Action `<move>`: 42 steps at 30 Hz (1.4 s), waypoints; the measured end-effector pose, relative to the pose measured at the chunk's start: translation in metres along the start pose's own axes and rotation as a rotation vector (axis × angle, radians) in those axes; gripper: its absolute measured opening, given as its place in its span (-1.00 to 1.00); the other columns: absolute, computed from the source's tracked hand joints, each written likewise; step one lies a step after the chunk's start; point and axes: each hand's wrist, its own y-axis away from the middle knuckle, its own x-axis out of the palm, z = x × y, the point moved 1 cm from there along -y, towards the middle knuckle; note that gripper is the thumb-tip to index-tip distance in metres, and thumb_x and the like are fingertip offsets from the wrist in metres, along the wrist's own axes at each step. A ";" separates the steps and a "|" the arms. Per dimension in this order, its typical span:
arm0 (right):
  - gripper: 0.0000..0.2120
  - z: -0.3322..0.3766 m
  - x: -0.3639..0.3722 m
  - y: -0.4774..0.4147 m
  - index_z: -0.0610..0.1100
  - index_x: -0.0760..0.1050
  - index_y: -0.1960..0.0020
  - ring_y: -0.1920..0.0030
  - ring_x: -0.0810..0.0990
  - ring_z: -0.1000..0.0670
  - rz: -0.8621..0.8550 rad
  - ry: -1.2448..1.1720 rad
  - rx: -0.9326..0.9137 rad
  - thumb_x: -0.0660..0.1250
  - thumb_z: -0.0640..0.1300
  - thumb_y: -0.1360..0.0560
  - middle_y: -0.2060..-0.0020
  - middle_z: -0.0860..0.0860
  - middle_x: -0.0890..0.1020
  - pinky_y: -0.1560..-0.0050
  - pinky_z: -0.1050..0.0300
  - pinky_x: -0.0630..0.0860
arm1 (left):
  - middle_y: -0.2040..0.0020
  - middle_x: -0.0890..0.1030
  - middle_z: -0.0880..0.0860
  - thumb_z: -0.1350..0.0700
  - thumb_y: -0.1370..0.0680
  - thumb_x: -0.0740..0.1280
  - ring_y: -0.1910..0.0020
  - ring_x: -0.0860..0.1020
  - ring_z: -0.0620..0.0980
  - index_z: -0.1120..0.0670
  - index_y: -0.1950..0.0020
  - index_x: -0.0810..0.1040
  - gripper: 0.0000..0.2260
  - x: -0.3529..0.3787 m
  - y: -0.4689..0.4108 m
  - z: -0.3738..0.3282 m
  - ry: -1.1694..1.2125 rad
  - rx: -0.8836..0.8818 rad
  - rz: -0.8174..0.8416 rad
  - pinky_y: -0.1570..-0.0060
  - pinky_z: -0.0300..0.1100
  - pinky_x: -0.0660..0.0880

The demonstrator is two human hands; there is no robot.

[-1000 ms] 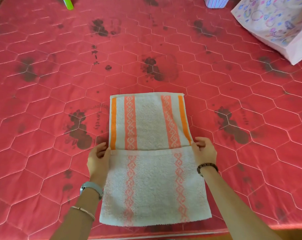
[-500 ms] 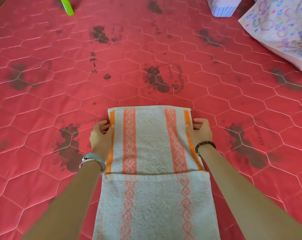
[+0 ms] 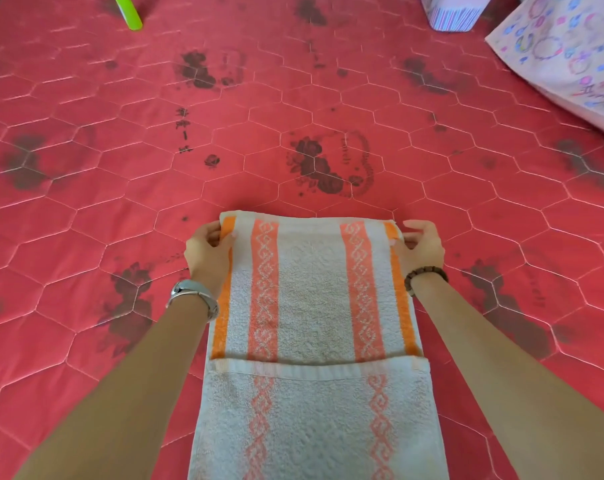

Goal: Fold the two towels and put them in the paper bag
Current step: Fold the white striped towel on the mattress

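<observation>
Towel (image 3: 314, 289), white with orange stripes, is lying flat on the red quilted mattress (image 3: 120, 188) at 6 o'clock, a near layer overlapping the far one along a hem. Left hand (image 3: 207, 252) is pinching the far left corner between thumb and curled fingers. Right hand (image 3: 423, 247) is pinching the far right corner likewise. A watch (image 3: 193, 297) is sitting on the left wrist, a bead bracelet (image 3: 426, 277) on the right. Paper bag (image 3: 570, 57) is lying at 2 o'clock, well apart from the towel, with a striped box (image 3: 452, 15) at 1 o'clock and a green object (image 3: 127, 12) at 11 o'clock.
</observation>
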 end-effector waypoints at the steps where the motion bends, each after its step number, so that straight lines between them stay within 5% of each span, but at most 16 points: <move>1: -0.64 0.002 0.001 -0.001 -0.19 0.43 -0.26 0.11 0.54 0.01 0.039 -0.011 0.017 0.40 -0.29 -0.49 0.13 -0.04 0.60 0.03 0.16 0.45 | 0.02 0.64 -0.01 0.11 -0.58 0.41 0.07 0.55 -0.03 0.13 -0.20 0.61 -0.78 0.000 -0.002 -0.001 0.026 -0.008 0.007 -0.02 -0.06 0.57; 5: -0.54 0.014 -0.002 -0.003 -0.18 0.43 -0.30 0.06 0.56 0.01 0.130 -0.134 0.082 0.47 -0.21 -0.46 0.09 -0.05 0.61 -0.01 0.18 0.45 | 0.15 0.62 -0.10 0.13 -0.59 0.39 0.17 0.55 -0.11 0.10 -0.11 0.64 -0.87 -0.002 -0.003 -0.012 0.109 -0.034 0.030 0.24 -0.37 0.48; 7: -0.57 0.022 -0.005 -0.001 -0.20 0.48 -0.29 0.02 0.54 0.02 0.169 -0.126 0.085 0.48 -0.18 -0.46 0.07 -0.05 0.60 -0.06 0.19 0.44 | 0.13 0.62 -0.09 0.16 -0.59 0.39 0.17 0.55 -0.16 0.07 -0.10 0.63 -0.89 -0.009 0.001 -0.017 0.090 -0.010 0.055 0.21 -0.42 0.49; 10: -0.63 0.026 -0.012 0.008 -0.25 0.54 -0.24 -0.03 0.51 0.03 0.236 -0.055 0.069 0.45 -0.14 -0.49 -0.01 -0.06 0.59 -0.11 0.20 0.43 | -0.04 0.62 0.03 0.12 -0.58 0.40 -0.01 0.56 -0.04 0.12 -0.22 0.60 -0.77 -0.019 0.005 -0.015 -0.027 0.020 0.127 -0.09 -0.19 0.54; 13: -0.76 0.028 -0.016 0.021 -0.33 0.61 0.04 0.18 0.45 0.00 0.258 0.018 -0.020 0.39 -0.12 -0.53 0.27 -0.06 0.53 0.18 0.25 0.37 | -0.27 0.54 0.18 0.10 -0.59 0.39 -0.22 0.53 0.13 0.26 -0.38 0.45 -0.58 -0.020 0.008 -0.006 -0.209 -0.033 0.230 -0.15 0.00 0.51; 17: -0.63 0.025 -0.024 0.031 -0.23 0.31 0.37 0.39 0.22 0.00 0.248 0.066 -0.124 0.35 -0.17 -0.54 0.45 -0.05 0.25 0.43 0.27 0.11 | -0.40 0.40 0.13 0.14 -0.53 0.45 -0.37 0.42 0.14 0.18 -0.51 0.29 -0.40 -0.013 0.005 -0.002 -0.234 -0.082 0.206 -0.32 -0.04 0.42; 21: -0.70 0.020 -0.031 0.030 -0.19 0.30 0.29 0.37 0.17 0.00 0.275 0.033 -0.191 0.34 -0.18 -0.55 0.41 -0.02 0.18 0.35 0.20 0.10 | -0.27 0.49 0.12 0.18 -0.54 0.44 -0.12 0.50 0.08 0.17 -0.52 0.26 -0.40 -0.001 -0.003 -0.003 -0.141 -0.158 0.171 -0.14 -0.08 0.49; 25: -0.75 0.015 -0.037 0.029 -0.19 0.37 0.24 0.38 0.19 0.04 0.255 0.001 -0.189 0.36 -0.16 -0.54 0.41 0.01 0.22 0.36 0.27 0.15 | 0.19 0.56 0.01 0.13 -0.58 0.39 0.33 0.44 -0.03 0.16 -0.32 0.56 -0.68 0.003 -0.001 -0.006 -0.115 -0.074 0.181 0.29 -0.20 0.45; 29: -0.76 0.015 -0.044 0.037 -0.29 0.43 0.23 0.29 0.29 0.01 0.226 0.019 -0.138 0.36 -0.17 -0.53 0.36 -0.02 0.31 0.20 0.16 0.26 | 0.27 0.47 0.00 0.08 -0.58 0.41 0.32 0.39 -0.05 0.04 0.04 0.65 -0.94 -0.015 0.016 -0.015 0.027 -0.001 0.191 0.32 -0.23 0.40; 33: -0.77 0.015 -0.059 0.054 -0.16 0.59 -0.13 -0.02 0.47 -0.02 0.180 0.066 -0.064 0.40 -0.08 -0.51 0.08 -0.01 0.50 -0.09 0.09 0.41 | 0.32 0.44 -0.03 0.05 -0.54 0.45 0.39 0.33 -0.11 0.00 0.17 0.59 -0.88 -0.046 0.044 -0.024 0.054 0.004 0.204 0.49 -0.42 0.31; 39: -0.91 0.002 -0.097 0.112 0.00 0.61 0.03 0.25 0.45 0.06 0.150 -0.104 0.003 0.45 -0.14 -0.48 0.27 0.06 0.54 0.13 0.17 0.44 | 0.20 0.57 0.07 0.07 -0.51 0.49 0.24 0.43 -0.02 0.09 0.10 0.64 -0.89 -0.104 0.100 -0.018 -0.058 0.013 0.303 0.41 -0.44 0.37; 42: -0.90 -0.010 -0.118 0.147 0.00 0.64 0.06 0.19 0.58 -0.01 0.170 -0.164 0.080 0.44 -0.18 -0.47 0.24 0.00 0.62 0.06 0.06 0.56 | 0.14 0.60 0.04 0.11 -0.48 0.50 0.18 0.46 -0.02 -0.04 0.12 0.65 -0.93 -0.129 0.131 -0.007 -0.040 -0.010 0.347 0.27 -0.37 0.43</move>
